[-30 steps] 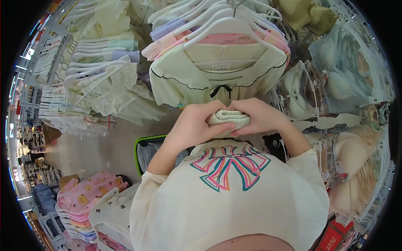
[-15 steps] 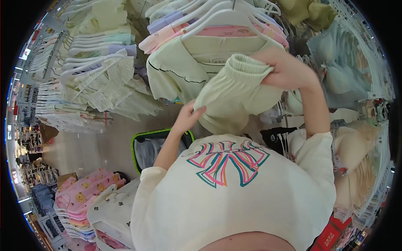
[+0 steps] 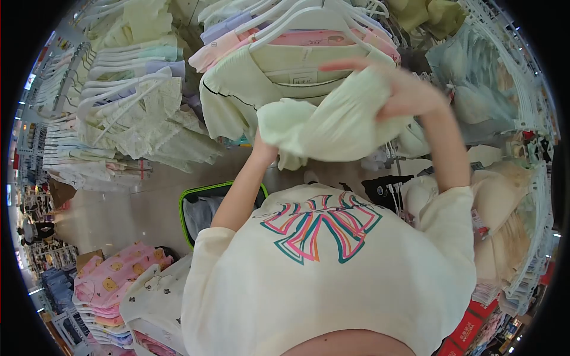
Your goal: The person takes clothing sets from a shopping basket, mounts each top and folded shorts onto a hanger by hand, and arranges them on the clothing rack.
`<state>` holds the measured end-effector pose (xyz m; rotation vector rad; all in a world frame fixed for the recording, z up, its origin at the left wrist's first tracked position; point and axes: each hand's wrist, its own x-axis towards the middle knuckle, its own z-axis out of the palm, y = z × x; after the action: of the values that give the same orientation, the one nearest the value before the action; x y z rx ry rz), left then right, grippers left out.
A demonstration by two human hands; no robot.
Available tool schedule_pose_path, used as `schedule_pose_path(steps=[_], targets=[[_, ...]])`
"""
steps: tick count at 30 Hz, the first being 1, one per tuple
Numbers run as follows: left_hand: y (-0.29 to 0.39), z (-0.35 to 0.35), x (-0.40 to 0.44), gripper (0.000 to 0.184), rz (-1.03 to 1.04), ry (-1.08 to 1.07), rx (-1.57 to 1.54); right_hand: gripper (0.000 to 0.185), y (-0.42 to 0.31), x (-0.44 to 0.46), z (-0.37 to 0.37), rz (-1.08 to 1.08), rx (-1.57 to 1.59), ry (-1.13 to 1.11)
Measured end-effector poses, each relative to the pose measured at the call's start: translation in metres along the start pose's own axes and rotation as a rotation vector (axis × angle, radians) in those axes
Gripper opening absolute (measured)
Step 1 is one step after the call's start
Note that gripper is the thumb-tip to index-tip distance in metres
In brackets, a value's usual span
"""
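Observation:
Pale green pants point(image 3: 332, 127) with an elastic waist stretch sideways between my two hands, bunched and partly blurred. My left hand point(image 3: 265, 147) grips their left end from below, its fingers mostly covered by the cloth. On the other end, my right hand point(image 3: 407, 92) is smeared by motion, with cloth between thumb and palm and some fingers reaching left above it. Just behind the pants hangs a matching pale green top point(image 3: 234, 83) with dark wavy trim, on a white hanger point(image 3: 309, 21).
Racks of light clothes point(image 3: 142, 113) stand at left, with sheer garments point(image 3: 475, 89) and beige garments point(image 3: 504, 207) at right. A green-edged open case point(image 3: 183, 216) sits on the floor point(image 3: 119, 213). Folded pink clothes point(image 3: 113, 276) are at lower left.
The pants have been turned and spread wider, so the gathered waistband no longer faces up. My left hand has moved up and slightly left; my right hand has shifted slightly and blurs.

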<state>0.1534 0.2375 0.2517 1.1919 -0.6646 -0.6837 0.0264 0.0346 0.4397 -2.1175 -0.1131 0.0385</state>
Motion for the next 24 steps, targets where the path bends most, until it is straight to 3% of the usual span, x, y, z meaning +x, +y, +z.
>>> schedule_pose_path(steps=[2, 4, 7, 10, 11, 13, 14, 16, 17, 20, 21, 24], targets=[[-0.026, -0.006, 0.012, 0.033, 0.185, -0.157, 0.181, 0.051, 0.030, 0.008, 0.055, 0.038, 0.195, 0.096], [0.029, 0.029, 0.016, 0.035, 0.246, -0.215, 0.067, 0.052, 0.066, 0.008, 0.087, 0.098, 0.226, 0.104], [0.075, 0.056, 0.009, 0.043, 0.019, -0.280, -0.019, 0.052, 0.075, -0.008, 0.100, 0.049, 0.004, 0.240], [0.070, 0.041, 0.026, 0.050, 0.475, -0.512, 0.111, 0.052, 0.080, -0.048, 0.072, -0.045, -0.166, 0.477], [0.061, 0.033, 0.033, 0.050, 0.579, -0.418, 0.361, 0.055, 0.094, -0.062, 0.062, -0.013, -0.047, 0.638], [0.046, 0.028, 0.042, 0.049, 0.494, -0.220, 0.889, 0.059, 0.112, -0.080, 0.046, -0.059, 0.197, 0.938], [0.039, 0.026, 0.042, 0.048, 0.438, -0.113, 1.150, 0.058, 0.102, -0.081, 0.040, -0.196, 0.301, 0.955], [0.019, 0.024, 0.039, 0.040, 0.301, -0.120, 1.302, 0.054, 0.097, -0.074, 0.039, -0.162, -0.064, 1.064], [0.014, 0.024, 0.040, 0.036, 0.235, -0.120, 1.379, 0.051, 0.101, -0.062, 0.039, -0.211, -0.075, 1.052], [0.011, 0.028, 0.027, 0.024, 0.336, -0.113, 1.429, 0.041, 0.087, -0.014, 0.055, -0.348, -0.204, 0.961], [0.010, 0.028, 0.023, 0.015, 0.306, -0.086, 1.372, 0.039, 0.082, -0.002, 0.054, -0.329, -0.313, 0.820], [0.019, 0.038, 0.014, 0.009, 0.742, 0.115, 1.274, 0.035, 0.097, 0.031, 0.051, -0.135, -0.487, 0.364]])
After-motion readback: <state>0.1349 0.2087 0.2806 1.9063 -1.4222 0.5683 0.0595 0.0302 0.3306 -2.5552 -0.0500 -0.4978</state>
